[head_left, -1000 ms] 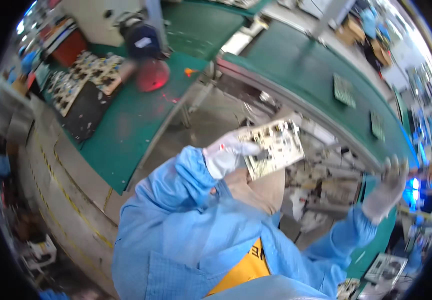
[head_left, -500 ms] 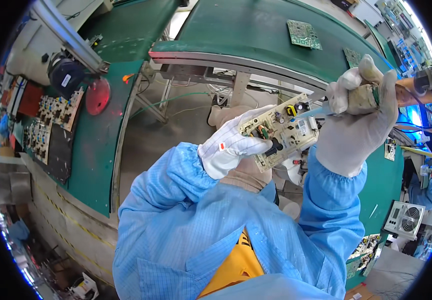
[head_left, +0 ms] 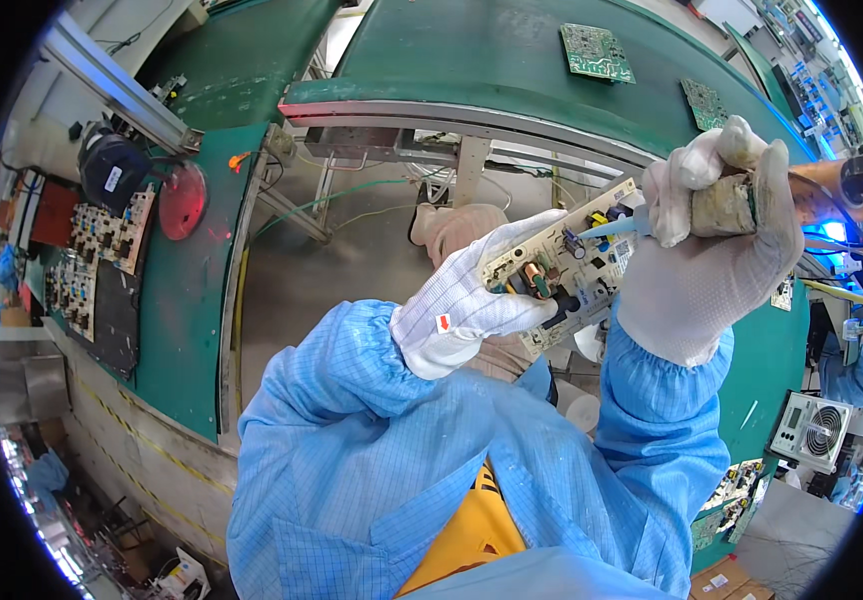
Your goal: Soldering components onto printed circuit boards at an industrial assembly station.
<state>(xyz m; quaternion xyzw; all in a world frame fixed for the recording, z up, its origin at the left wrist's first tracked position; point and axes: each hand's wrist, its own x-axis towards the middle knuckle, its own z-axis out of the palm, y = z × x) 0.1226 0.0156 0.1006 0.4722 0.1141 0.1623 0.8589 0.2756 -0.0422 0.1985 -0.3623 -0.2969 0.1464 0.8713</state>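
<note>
My left hand (head_left: 472, 300), in a white striped glove, grips the left edge of a cream circuit board (head_left: 588, 268) with its thumb on top. The board is tilted in mid-air and carries capacitors, a copper-wound coil and dark parts. In a white glove too, my right hand (head_left: 687, 285) is closed around a glue dispenser (head_left: 724, 207) with a worn grey wrap. Its pale blue tapered nozzle (head_left: 620, 228) points left over the board, the tip close to a small cylindrical capacitor. Whether the tip touches a part I cannot tell.
Ahead runs a green conveyor belt (head_left: 452, 60) bearing a green circuit board (head_left: 598, 53) and another board (head_left: 704, 103). On the left bench (head_left: 187, 340) lie several populated boards (head_left: 77, 270) near a red-lit disc (head_left: 184, 202). A white fan unit (head_left: 810, 432) stands at right.
The board has tilted and shifted slightly right in my left hand. The nozzle tip now sits nearer the cylindrical capacitor. My right hand has dipped a little, still holding the dispenser.
</note>
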